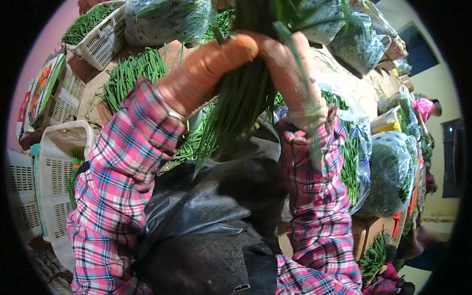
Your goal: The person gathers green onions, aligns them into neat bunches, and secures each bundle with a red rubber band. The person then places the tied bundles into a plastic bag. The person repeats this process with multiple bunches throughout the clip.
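Raised at the top of the view, my left hand [221, 62] and my right hand [285, 62] wear orange knit gloves and meet around a thick bunch of long green leaves, probably garlic chives [238, 107]. Both hands grip it. Its leaves hang down toward my lap, and its upper end is blurred and cut off by the frame. A black apron [206, 206] covers my lap. Loose greens [195, 145] lie below the bunch. Beyond my left forearm rests a neat pile of cut chives [138, 73].
White plastic crates [68, 177] stand at left, with a crate of greens [105, 44] behind. Clear bags of greens [391, 173] line the right side; another large bag [167, 22] sits at the back. Other people [424, 107] are at the far right.
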The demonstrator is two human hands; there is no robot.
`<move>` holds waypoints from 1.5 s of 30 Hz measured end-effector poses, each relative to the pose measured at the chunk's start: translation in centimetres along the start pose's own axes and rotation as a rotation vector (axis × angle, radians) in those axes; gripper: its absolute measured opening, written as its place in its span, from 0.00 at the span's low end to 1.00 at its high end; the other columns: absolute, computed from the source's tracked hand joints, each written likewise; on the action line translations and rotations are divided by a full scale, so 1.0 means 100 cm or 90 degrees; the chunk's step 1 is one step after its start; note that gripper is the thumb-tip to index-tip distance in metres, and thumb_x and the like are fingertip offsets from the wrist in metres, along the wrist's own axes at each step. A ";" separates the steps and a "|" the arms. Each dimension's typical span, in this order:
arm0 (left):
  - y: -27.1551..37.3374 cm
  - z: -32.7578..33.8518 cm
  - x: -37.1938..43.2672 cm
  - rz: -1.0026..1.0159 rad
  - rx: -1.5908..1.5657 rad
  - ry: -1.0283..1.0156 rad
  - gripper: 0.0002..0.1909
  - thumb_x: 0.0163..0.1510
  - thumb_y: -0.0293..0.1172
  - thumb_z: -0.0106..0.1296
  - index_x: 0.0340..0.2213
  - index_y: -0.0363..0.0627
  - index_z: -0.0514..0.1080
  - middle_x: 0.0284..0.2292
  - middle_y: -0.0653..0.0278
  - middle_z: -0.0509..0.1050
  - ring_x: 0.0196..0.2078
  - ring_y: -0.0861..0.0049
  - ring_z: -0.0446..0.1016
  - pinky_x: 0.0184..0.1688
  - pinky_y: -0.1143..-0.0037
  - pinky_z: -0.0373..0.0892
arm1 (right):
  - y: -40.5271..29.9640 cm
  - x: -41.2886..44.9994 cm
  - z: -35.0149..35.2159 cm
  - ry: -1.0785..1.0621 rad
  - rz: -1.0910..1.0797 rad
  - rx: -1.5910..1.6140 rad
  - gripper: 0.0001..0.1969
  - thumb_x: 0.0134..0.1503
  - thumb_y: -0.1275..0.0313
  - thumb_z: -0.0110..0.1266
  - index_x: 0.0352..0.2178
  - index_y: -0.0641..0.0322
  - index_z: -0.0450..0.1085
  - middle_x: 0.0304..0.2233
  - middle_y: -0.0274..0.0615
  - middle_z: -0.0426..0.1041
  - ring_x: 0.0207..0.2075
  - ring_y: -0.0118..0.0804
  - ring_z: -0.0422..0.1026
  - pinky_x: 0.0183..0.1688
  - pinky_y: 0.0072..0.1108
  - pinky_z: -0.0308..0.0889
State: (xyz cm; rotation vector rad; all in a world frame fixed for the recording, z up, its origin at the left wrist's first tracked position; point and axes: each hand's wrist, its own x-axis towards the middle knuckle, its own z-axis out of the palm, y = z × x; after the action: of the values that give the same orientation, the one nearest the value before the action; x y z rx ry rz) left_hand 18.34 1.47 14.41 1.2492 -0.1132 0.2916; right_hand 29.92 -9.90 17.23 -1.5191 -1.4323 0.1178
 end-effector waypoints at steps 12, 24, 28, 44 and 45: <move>0.031 -0.042 0.011 0.032 -0.059 0.254 0.14 0.50 0.32 0.48 0.36 0.35 0.70 0.32 0.57 0.74 0.35 0.69 0.73 0.40 0.72 0.70 | 0.007 0.051 0.030 -0.308 0.132 0.129 0.16 0.48 0.67 0.56 0.37 0.66 0.70 0.30 0.37 0.74 0.32 0.25 0.70 0.37 0.16 0.65; 0.073 -0.136 -0.071 0.097 -0.277 0.158 0.14 0.53 0.34 0.44 0.37 0.38 0.69 0.37 0.49 0.72 0.42 0.57 0.70 0.46 0.61 0.67 | -0.012 -0.103 0.007 0.096 0.202 0.198 0.07 0.51 0.74 0.50 0.30 0.67 0.71 0.26 0.39 0.73 0.29 0.29 0.71 0.35 0.19 0.66; 0.067 -0.087 -0.061 0.176 -0.135 0.770 0.15 0.53 0.35 0.43 0.38 0.38 0.69 0.38 0.47 0.72 0.40 0.57 0.71 0.46 0.63 0.67 | -0.014 -0.111 0.038 -0.074 0.012 0.004 0.16 0.45 0.64 0.59 0.34 0.62 0.70 0.29 0.45 0.73 0.31 0.43 0.73 0.34 0.27 0.68; 0.058 -0.145 -0.131 0.181 -0.106 0.881 0.13 0.50 0.35 0.49 0.34 0.37 0.70 0.34 0.57 0.74 0.34 0.65 0.73 0.38 0.67 0.71 | 0.003 -0.098 0.013 -0.110 0.504 0.366 0.10 0.50 0.70 0.51 0.33 0.64 0.71 0.20 0.31 0.69 0.23 0.22 0.67 0.30 0.13 0.62; 0.058 -0.147 -0.132 0.186 -0.095 0.876 0.13 0.49 0.35 0.50 0.34 0.37 0.70 0.34 0.58 0.74 0.34 0.64 0.73 0.38 0.67 0.71 | 0.001 -0.104 0.017 -0.142 0.403 0.330 0.11 0.49 0.71 0.53 0.34 0.65 0.71 0.23 0.32 0.71 0.26 0.24 0.68 0.32 0.15 0.64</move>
State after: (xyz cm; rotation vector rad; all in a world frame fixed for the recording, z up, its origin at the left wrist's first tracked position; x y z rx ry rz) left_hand 3.04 14.95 11.90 0.6661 0.8548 1.2993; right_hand 25.88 -17.13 10.79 -1.4843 -0.9257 0.9894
